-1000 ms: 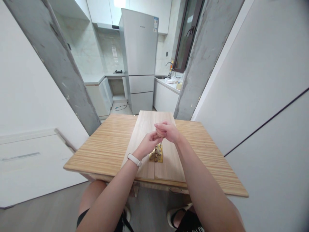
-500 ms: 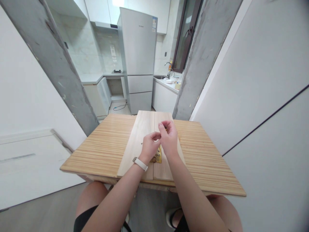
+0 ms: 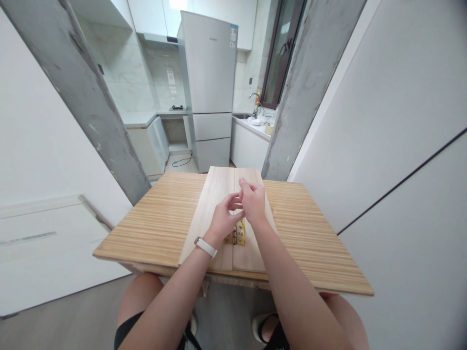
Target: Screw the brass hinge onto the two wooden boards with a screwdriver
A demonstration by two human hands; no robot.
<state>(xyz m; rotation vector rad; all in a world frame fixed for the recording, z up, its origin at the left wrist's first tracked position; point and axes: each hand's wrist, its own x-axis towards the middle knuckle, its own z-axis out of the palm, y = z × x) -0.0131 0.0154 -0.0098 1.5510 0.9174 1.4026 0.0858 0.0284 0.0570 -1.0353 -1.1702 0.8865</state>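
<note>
Hinge (image 3: 240, 234), gold-coloured, lies over the seam between the pale left board (image 3: 200, 224) and the right board (image 3: 248, 257), which rest side by side on the striped table (image 3: 164, 204). From my remote seat I see only its nearer part; the hands cover the rest. I have the left hand (image 3: 223, 216) just over it, thumb and fingers bowed apart, tips up against the right hand (image 3: 254, 201). My right hand is curled, fingers gathered together; whether either set of tips pinches something small, I cannot tell.

I judge the hinge light, stiff and hard to damage, though its shiny metal may slip under a fingertip. I would take it by the outer edges of its 2 leaves, clear of the barrel, where it could fold. Both boards look light and rigid, likely to scratch, so I favour gripping their long outer edges.
</note>
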